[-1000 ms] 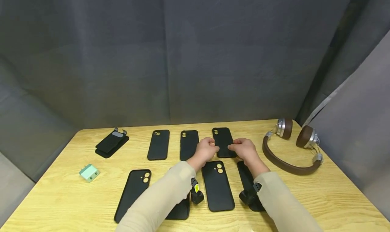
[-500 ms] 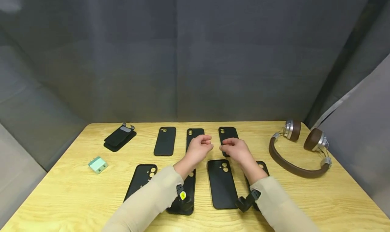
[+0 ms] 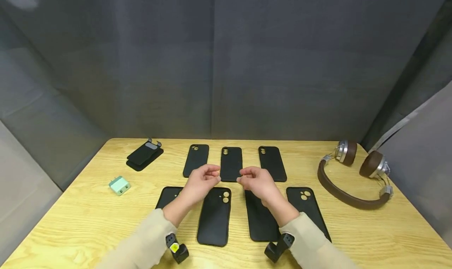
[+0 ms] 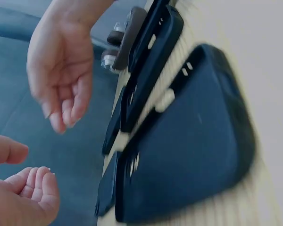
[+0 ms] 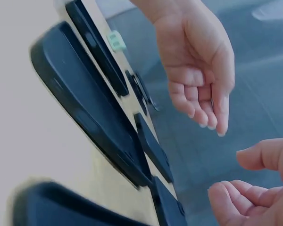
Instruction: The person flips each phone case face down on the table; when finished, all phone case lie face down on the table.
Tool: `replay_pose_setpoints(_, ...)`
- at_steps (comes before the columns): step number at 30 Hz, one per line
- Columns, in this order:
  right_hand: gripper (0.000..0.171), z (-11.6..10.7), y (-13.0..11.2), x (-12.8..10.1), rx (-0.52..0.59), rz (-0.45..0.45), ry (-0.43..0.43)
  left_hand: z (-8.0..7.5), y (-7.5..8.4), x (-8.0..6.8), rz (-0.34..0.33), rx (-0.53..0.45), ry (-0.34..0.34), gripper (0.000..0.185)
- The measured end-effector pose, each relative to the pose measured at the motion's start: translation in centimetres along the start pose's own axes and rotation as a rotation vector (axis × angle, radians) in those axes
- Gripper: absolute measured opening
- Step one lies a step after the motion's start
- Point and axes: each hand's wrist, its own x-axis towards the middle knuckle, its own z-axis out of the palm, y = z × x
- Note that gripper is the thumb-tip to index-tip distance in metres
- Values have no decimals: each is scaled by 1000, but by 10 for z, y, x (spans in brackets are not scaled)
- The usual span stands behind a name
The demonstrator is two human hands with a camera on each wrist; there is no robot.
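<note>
Closest to me, my two sleeves come in from the bottom edge, and four black phone cases lie flat in the near row on the worktop [image 3: 353,237], camera cutouts pointing away. The second from the left [image 3: 214,216] and the rightmost [image 3: 308,210] are in full view; my forearms cover part of the other two. They sit side by side with gaps between, which I read as a laid-out grid, each case easy to lift alone.

Just past that row, my left hand [image 3: 199,182] and right hand [image 3: 257,181] hover close together above the worktop, fingers loosely curled and holding nothing (both wrist views show bare palms). They hang at the near end of the middle case [image 3: 231,164] of the far row, the case nearest to both hands and untouched.

That far row has three cases, the left one [image 3: 195,160] and right one [image 3: 272,163] flanking it. Further left lie a small mint-green charger [image 3: 119,185] and a dark stacked case [image 3: 144,155]. Brown headphones [image 3: 353,175] rest far right, well apart.
</note>
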Motion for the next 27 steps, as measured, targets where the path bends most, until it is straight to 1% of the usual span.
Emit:
replay_pose_setpoints(3, 29, 11, 1, -5, 65, 8, -24, -19, -4, -12, -13, 45, 16, 28)
replay_pose_setpoints(6, 30, 21, 3, -11, 107, 19, -60, -36, -8, -23, -40, 72, 12, 27)
replay_pose_setpoints(12, 31, 44, 1, -19, 125, 12, -164, -70, -19, -45, -108, 121, 7, 33)
replay_pose_setpoints(15, 31, 56, -2, -23, 124, 6, -232, -85, -25, -53, -125, 141, 32, 36)
replay_pose_setpoints(18, 32, 68, -2, -26, 126, 4, -296, -96, -34, -57, -132, 193, 75, 36)
replay_pose_setpoints(21, 32, 79, -3, -30, 121, 4, -333, -103, -43, -61, -147, 261, 126, 35)
replay_pose_setpoints(23, 33, 86, -3, -32, 114, 5, -354, -108, -50, -63, -170, 297, 158, 35)
replay_pose_setpoints(27, 36, 100, -5, -37, 113, 17, -396, -116, -63, -67, -223, 320, 177, 35)
